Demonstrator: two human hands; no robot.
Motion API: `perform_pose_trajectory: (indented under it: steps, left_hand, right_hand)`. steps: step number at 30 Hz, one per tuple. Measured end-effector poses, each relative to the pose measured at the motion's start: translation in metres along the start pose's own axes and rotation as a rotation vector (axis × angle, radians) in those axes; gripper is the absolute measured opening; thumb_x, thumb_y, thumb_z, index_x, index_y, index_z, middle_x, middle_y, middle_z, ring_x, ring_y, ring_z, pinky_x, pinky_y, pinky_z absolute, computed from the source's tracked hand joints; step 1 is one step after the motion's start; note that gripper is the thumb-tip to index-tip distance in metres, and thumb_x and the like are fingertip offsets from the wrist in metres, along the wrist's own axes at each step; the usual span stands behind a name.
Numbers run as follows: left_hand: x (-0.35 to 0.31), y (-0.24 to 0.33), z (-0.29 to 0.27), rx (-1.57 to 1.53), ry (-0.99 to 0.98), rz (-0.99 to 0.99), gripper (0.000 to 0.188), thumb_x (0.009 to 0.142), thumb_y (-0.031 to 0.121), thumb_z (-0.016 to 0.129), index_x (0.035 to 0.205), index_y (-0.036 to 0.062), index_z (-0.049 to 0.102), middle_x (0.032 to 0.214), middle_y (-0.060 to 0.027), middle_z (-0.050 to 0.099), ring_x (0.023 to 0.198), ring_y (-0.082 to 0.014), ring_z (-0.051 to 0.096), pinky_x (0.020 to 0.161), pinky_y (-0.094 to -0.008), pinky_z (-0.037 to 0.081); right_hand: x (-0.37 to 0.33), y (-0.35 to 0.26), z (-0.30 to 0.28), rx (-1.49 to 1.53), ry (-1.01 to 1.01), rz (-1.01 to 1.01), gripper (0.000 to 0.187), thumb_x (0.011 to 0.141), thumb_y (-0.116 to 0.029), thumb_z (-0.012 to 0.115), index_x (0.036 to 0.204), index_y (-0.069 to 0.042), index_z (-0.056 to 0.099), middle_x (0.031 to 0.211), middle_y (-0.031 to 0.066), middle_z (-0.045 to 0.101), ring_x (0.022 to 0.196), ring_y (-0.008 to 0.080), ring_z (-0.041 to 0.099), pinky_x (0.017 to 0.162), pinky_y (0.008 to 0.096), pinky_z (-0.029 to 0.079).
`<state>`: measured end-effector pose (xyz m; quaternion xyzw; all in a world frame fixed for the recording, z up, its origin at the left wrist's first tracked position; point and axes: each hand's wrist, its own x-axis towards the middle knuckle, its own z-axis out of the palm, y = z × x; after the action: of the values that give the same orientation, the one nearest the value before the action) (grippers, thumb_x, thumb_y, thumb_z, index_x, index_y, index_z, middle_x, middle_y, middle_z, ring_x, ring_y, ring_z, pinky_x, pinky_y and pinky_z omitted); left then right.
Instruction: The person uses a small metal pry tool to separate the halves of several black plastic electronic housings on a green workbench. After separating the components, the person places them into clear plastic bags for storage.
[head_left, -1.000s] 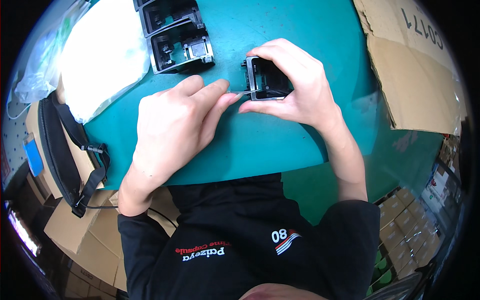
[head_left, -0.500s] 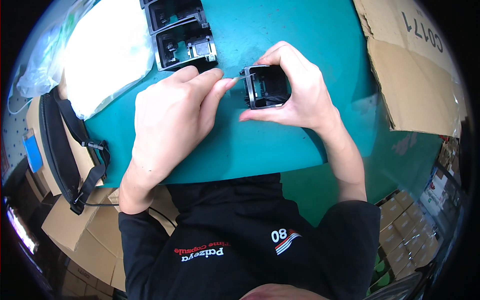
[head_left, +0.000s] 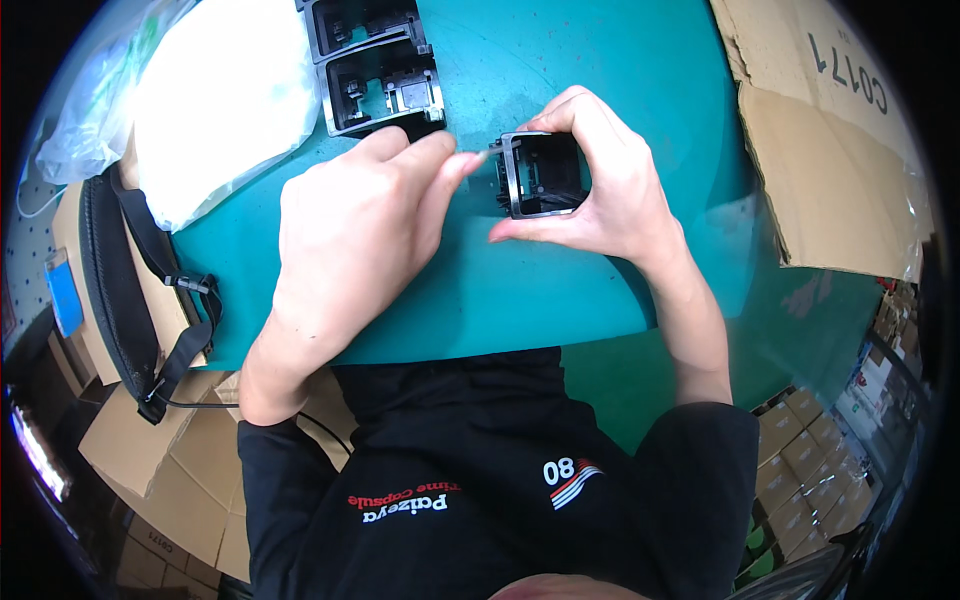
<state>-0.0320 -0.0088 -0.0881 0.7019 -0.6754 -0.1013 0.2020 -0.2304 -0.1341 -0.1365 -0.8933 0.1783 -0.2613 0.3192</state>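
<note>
— Which step?
— Probably working the rim [head_left: 513, 182]: left hand [head_left: 360, 225] pinches a thin tool [head_left: 497, 149]; just right of it, right hand [head_left: 622, 190] clasps the black housing [head_left: 552, 172].
— Next?
— Seemingly needs right hand steady.

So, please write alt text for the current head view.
A person's right hand holds a black case at a green table while the left hand pinches a thin item at the case's rim. Similar cases and a white bag lie left, cardboard right.

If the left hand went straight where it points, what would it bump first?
Probably the black box that the right hand holds, just beyond the left hand, though depth is unclear.
</note>
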Motion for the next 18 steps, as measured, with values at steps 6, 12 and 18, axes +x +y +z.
perform_pose_trajectory:
  steps: [6,12,18]
  left_hand:
    - [0.0,-0.005,0.011,0.064,0.068,-0.005,0.024,0.098,0.03,0.069,0.086,0.0102,0.068,0.068,-0.0068,0.056,0.058,-0.0282,0.063,0.049,-0.0386,0.048]
    - [-0.004,-0.006,0.013,0.145,0.191,-0.038,0.018,0.098,0.027,0.069,0.091,0.0114,0.071,0.072,-0.0069,0.061,0.059,-0.0271,0.064,0.05,-0.0374,0.049]
    - [-0.002,-0.011,0.014,-0.335,0.262,-0.033,0.011,0.1,0.018,0.068,0.1,0.0066,0.07,0.08,-0.0113,0.068,0.064,-0.0269,0.066,0.055,-0.0332,0.05]
  right_hand:
    - [0.001,-0.001,-0.001,0.001,-0.006,-0.004,0.075,0.06,-0.045,0.099,0.103,0.001,0.057,0.094,0.0146,0.06,0.082,0.0342,0.064,0.072,0.039,0.055]
    - [0.005,-0.002,-0.003,-0.026,0.005,-0.04,0.072,0.06,-0.044,0.098,0.106,-0.001,0.062,0.093,0.0123,0.062,0.082,0.0311,0.065,0.072,0.0375,0.056]
    - [0.006,-0.002,-0.007,-0.016,0.12,-0.208,0.065,0.062,-0.034,0.096,0.114,-0.003,0.073,0.095,0.0102,0.069,0.085,0.026,0.067,0.073,0.0344,0.057]
